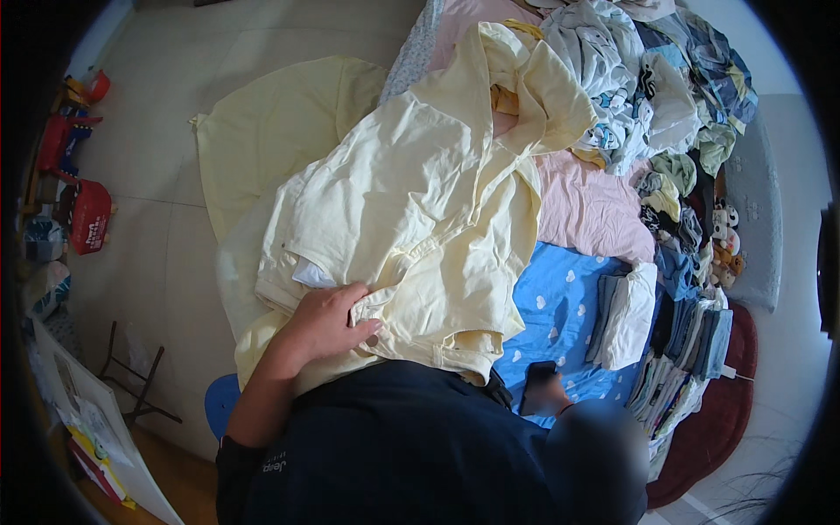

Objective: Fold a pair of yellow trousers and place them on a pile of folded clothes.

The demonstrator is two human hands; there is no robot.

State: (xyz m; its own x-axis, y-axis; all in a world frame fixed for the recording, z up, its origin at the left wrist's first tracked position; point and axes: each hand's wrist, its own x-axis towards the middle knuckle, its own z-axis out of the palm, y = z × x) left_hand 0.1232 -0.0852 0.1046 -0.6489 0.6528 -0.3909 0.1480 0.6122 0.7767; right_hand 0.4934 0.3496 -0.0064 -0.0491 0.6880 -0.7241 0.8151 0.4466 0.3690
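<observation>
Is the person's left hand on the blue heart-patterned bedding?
No, the left hand is on the pale yellow garment, near its button, apart from the blue bedding.

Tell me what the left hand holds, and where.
Pale yellow trousers, by the front of the waistband, near the button; the left hand appears to pinch the cloth between thumb and fingers.

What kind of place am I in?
Probably a bedroom in a home: there's a blue sheet with pale hearts, tightly lined-up folded clothes, and small plush toys beside the clothing.
</observation>
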